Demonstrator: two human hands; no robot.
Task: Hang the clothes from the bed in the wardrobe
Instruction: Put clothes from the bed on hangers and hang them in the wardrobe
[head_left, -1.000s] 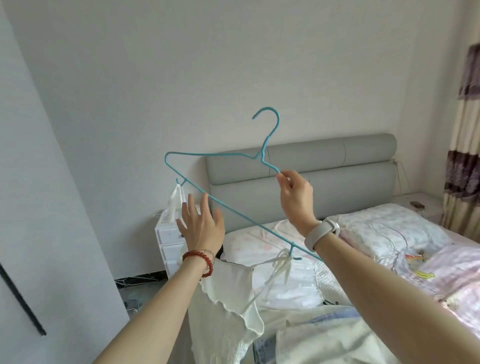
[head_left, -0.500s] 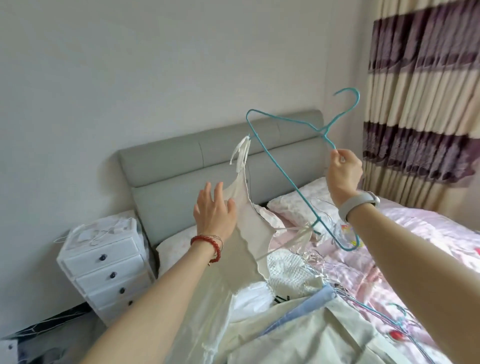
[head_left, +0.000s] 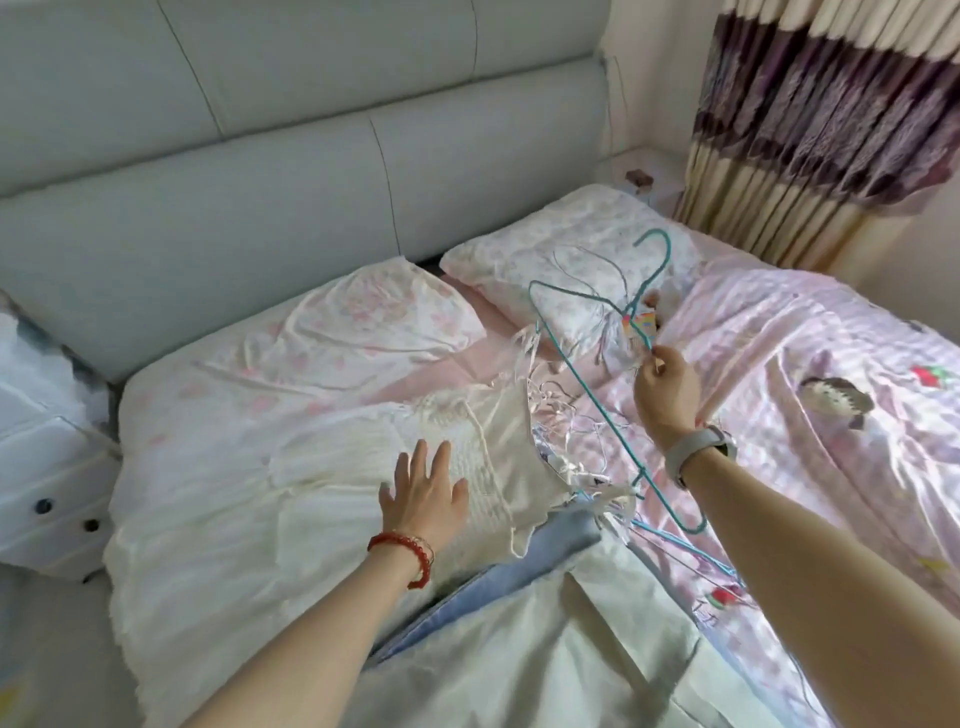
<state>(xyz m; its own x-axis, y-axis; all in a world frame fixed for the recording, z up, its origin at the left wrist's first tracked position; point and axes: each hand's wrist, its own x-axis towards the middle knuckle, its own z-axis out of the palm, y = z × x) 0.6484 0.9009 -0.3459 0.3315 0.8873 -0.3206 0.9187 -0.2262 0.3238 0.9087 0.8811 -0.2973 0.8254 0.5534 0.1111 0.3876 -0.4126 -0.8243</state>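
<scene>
A white strappy garment (head_left: 322, 483) lies spread flat on the bed (head_left: 810, 364). My left hand (head_left: 423, 493) rests open on it, fingers apart, near its smocked top. A teal wire hanger (head_left: 587, 384) is tilted above the bed, and my right hand (head_left: 665, 389) pinches it just below the hook. One white strap of the garment is looped on the hanger's lower end, the other near its upper corner. A pale blue garment (head_left: 519, 587) and a pale green one (head_left: 545, 660) lie in front, nearest me.
Several spare wire hangers (head_left: 587, 436) lie tangled on the pink quilt under the teal one. Two pillows (head_left: 566, 270) sit against the grey padded headboard (head_left: 260, 171). A white drawer unit (head_left: 47, 467) stands at the left, striped curtains (head_left: 831, 104) at the right.
The view dropped from the wall to the bed. The hanger and white garment came down from the air; the garment now lies flat and my left hand rests on it.
</scene>
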